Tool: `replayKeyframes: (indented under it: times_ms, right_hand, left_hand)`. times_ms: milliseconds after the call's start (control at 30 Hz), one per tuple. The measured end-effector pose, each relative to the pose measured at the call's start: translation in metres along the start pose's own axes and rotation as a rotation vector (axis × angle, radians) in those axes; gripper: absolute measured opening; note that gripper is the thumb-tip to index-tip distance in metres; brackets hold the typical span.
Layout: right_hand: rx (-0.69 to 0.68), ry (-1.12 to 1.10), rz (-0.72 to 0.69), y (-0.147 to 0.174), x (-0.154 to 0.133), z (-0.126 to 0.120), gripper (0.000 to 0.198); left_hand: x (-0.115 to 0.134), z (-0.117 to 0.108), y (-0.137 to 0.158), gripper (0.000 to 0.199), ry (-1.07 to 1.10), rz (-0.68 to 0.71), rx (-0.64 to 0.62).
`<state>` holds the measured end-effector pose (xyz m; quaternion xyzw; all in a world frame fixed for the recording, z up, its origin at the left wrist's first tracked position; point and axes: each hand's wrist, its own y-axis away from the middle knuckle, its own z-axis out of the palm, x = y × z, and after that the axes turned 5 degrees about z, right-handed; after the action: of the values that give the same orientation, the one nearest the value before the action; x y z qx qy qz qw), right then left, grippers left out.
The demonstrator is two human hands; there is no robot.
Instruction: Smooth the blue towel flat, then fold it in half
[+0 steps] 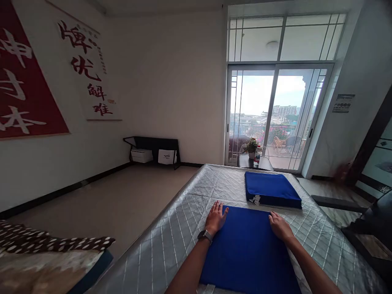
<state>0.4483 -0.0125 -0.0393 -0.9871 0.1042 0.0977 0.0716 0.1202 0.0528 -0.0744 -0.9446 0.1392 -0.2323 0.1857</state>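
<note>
A flat blue fabric piece [248, 249] lies in front of me on the silver quilted cover [171, 228], with a small pale tag at its near left edge. My left hand [216, 216] rests on its far left corner, fingers stretched out and thumb apart. At the far right corner is my right hand [279, 225], laid flat along the edge with its fingers extended. Beyond my hands sits a stack of folded blue fabric pieces [272, 188], with white tags showing at its near left corner. Neither hand touches the stack.
A small dark table [260, 164] with a potted plant [251, 147] and a bottle [257, 156] stands past the far edge, before the sliding glass door [275, 118]. At left are a low black bench [156, 143] and spotted bedding [49, 241]. Dark furniture [373, 220] is at right.
</note>
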Motion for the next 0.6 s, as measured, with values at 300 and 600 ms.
replayKeyframes:
  times_ms: [300, 600]
  right_hand:
    - [0.027, -0.01, 0.133, -0.022, 0.003, -0.023, 0.037]
    - [0.02, 0.026, 0.225, -0.032, 0.001, -0.03, 0.023]
  left_hand:
    - [-0.018, -0.027, -0.009, 0.032, 0.083, -0.025, 0.049]
    - [-0.009, -0.04, -0.014, 0.025, 0.041, -0.111, -0.013]
